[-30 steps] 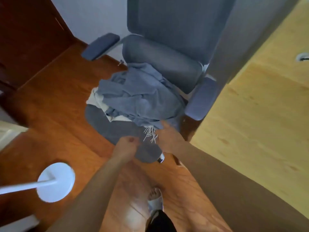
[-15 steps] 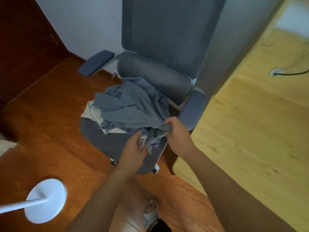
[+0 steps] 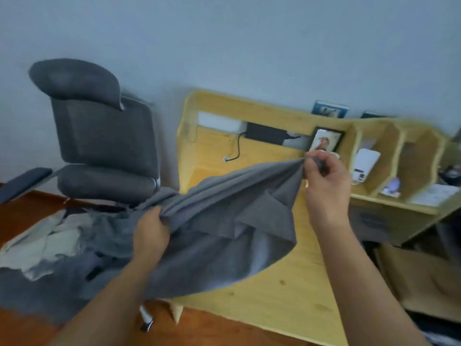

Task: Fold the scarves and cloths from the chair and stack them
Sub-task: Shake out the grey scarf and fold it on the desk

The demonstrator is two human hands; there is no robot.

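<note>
Pulling the grey scarf [image 3: 224, 221] off the chair [image 3: 104, 146] is the step in hand, as I judge it. The right hand [image 3: 324, 186], at about two o'clock in the view, pinches one bunched end of the scarf with curled fingers and thumb. The left hand [image 3: 149, 233], near seven o'clock from it, grips a gathered fold further along. Between the two hands the fabric runs taut; below that line it sags in loose pleats over the near corner of the wooden desk [image 3: 274, 295]. The scarf's far end trails back toward nine o'clock onto the chair seat, where a pale cloth [image 3: 40, 245] lies beside it; the blur there makes it hard to say whether the two are tangled.

To do this well, both pinches should sit on the same long edge, so the scarf hangs flat rather than twisted. Lifting high enough to free the trailing end, then giving a light shake, would drop the pleats out. Dragging it sideways risks pulling the pale cloth off the seat. The bare desk top at five o'clock looks a fair place to lay it for folding.
</note>
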